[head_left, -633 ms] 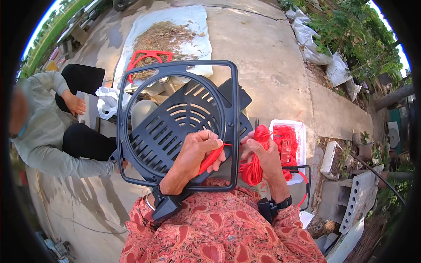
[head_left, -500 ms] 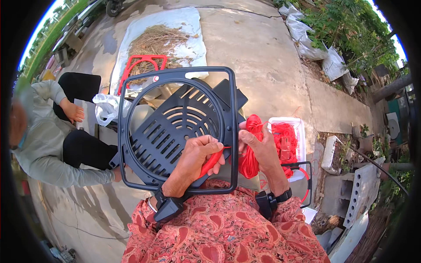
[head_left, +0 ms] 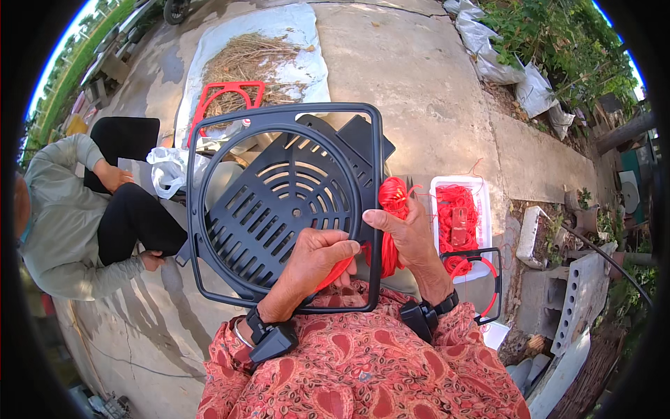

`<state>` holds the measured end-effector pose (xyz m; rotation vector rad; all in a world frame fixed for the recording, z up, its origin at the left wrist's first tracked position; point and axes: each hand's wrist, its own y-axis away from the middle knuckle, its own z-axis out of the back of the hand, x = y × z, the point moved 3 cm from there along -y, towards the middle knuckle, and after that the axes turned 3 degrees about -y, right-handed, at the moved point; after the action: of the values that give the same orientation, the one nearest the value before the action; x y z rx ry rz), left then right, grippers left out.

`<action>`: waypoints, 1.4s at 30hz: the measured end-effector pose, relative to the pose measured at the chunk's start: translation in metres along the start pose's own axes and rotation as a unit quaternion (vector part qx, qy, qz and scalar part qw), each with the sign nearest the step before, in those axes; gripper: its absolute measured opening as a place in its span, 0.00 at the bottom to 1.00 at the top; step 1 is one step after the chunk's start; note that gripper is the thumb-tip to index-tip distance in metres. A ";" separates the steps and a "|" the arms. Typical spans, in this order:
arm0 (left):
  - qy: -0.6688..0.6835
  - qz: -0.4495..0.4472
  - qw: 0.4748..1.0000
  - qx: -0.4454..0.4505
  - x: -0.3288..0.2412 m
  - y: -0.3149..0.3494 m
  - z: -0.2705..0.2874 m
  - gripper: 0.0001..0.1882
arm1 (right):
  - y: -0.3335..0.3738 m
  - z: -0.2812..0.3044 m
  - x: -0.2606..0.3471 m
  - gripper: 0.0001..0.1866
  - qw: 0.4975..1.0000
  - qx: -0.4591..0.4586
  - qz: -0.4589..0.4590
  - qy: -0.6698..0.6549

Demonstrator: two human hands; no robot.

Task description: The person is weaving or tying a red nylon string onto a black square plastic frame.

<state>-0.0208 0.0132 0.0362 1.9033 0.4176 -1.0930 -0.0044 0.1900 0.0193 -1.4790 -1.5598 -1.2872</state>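
Propped over my lap is a black plastic frame [head_left: 377, 150] with rounded corners and a large ring inside. Through the ring shows a slotted black plastic piece [head_left: 276, 209]. My left hand [head_left: 307, 262] is closed in a pinch at the frame's lower right, on a slim smooth red piece [head_left: 336, 274] mostly hidden by the fingers. Just outside the frame's right side, my right hand [head_left: 413, 234] grips a hank of red cord [head_left: 392, 199], its thumb pressed toward the frame. Parts of the hank pass behind the hand.
On my right stands a white basket [head_left: 481, 188] heaped with red cord, beside a small black frame [head_left: 498, 279] partly wrapped in red. At left sits another person [head_left: 66, 202]. Ahead are a red frame [head_left: 202, 108], a white bag [head_left: 167, 171] and a sheet [head_left: 293, 21] with dry stalks.
My right hand and the cord hank have turned and drawn closer to the frame's right side. The other person's lower hand has moved left, away from the frame.
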 end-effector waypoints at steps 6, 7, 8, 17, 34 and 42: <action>-0.042 -0.013 0.999 0.008 0.007 0.003 0.001 0.11 | 0.004 0.002 -0.010 0.16 0.999 -0.008 -0.018 -0.041; -0.031 -0.003 0.999 0.005 0.008 0.003 0.000 0.11 | 0.005 0.000 -0.007 0.16 0.999 -0.016 -0.027 -0.041; -0.032 -0.002 0.999 0.006 0.010 0.002 0.001 0.11 | 0.007 0.000 -0.001 0.16 0.999 -0.018 -0.027 -0.042; 0.066 0.015 0.997 0.040 0.005 0.003 0.002 0.14 | 0.041 0.022 -0.010 0.23 0.990 0.032 -0.116 -0.067; 0.090 -0.046 0.993 0.065 0.003 0.009 0.003 0.20 | 0.040 0.016 -0.020 0.07 0.977 0.064 -0.160 -0.122; 0.033 -0.074 0.995 0.059 -0.005 0.021 -0.001 0.16 | 0.004 0.015 0.005 0.04 0.972 0.092 -0.168 -0.136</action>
<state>-0.0100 0.0029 0.0515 2.0435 0.5490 -1.1769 0.0013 0.2051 0.0198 -1.3551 -2.1226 -1.1111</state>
